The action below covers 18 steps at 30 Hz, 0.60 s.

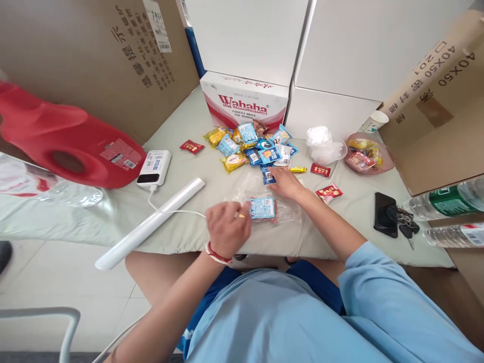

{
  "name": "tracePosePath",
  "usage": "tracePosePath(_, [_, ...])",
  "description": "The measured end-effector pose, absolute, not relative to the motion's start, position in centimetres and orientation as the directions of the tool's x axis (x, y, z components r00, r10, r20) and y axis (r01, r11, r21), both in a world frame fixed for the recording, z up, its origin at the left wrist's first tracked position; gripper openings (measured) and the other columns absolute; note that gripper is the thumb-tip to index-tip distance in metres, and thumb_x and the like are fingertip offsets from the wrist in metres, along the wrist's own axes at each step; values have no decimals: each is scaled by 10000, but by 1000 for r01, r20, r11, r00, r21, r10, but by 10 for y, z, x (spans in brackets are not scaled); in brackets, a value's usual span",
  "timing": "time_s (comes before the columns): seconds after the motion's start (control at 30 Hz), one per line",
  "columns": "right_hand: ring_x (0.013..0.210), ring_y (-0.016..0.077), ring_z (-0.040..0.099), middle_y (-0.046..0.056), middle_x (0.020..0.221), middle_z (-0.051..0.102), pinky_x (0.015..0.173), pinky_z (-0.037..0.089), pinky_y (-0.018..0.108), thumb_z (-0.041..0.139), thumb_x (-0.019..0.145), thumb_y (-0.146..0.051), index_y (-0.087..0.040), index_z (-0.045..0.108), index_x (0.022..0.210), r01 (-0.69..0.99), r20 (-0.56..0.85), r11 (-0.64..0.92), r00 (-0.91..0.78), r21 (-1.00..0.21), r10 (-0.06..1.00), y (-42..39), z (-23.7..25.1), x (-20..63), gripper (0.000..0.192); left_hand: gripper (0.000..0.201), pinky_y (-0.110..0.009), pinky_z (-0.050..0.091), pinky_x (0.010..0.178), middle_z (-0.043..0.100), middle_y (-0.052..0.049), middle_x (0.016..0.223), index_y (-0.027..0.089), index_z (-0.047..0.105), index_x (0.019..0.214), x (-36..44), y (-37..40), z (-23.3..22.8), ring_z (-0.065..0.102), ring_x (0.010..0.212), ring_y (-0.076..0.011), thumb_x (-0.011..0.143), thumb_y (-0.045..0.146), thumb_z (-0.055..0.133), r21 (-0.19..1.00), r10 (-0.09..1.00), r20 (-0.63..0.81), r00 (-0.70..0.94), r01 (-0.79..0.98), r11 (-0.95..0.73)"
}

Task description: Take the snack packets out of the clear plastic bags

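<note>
Head view: left hand (228, 228) holds clear bag (270, 204) containing snack packets (262, 207).

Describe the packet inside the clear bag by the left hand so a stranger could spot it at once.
Start at the Wahaha box and come past the snack pile toward the table's near edge. Beside the left hand lies a clear plastic bag holding the light-blue packet. It is the only blue packet apart from the pile and already inside plastic.

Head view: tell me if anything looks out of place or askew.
The white tube lies slanted with one end past the table edge. Snack packets sit in a loose heap, a few red packets strayed. No spill or damage visible.
</note>
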State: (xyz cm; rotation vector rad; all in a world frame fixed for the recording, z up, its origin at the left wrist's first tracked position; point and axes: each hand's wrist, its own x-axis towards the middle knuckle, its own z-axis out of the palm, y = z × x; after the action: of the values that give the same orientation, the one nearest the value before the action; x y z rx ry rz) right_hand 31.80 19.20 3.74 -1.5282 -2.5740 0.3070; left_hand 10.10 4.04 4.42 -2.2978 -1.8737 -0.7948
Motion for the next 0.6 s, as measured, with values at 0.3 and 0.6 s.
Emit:
tracePosePath(0.3, [872, 197, 629, 52, 889, 740, 746, 405, 259, 674, 873, -186, -157, 758, 943, 818, -213, 497, -561, -290, 800, 220, 50, 289, 113, 411, -473, 381, 805, 674, -154, 981, 223, 672, 1308, 135, 49, 19, 571, 1022, -330, 1033, 223, 366, 152, 936, 82, 341, 924, -350])
tracePosePath(0.6, [886, 199, 633, 69, 997, 679, 725, 416, 272, 561, 980, -208, -181, 725, 1070, 693, -54, 649, -696, -315, 716, 139, 75, 305, 188, 404, -463, 385, 787, 645, -141, 985, 315, 686, 1318, 131, 50, 16, 531, 988, -323, 1033, 308, 400, 231, 960, 97, 262, 932, -278])
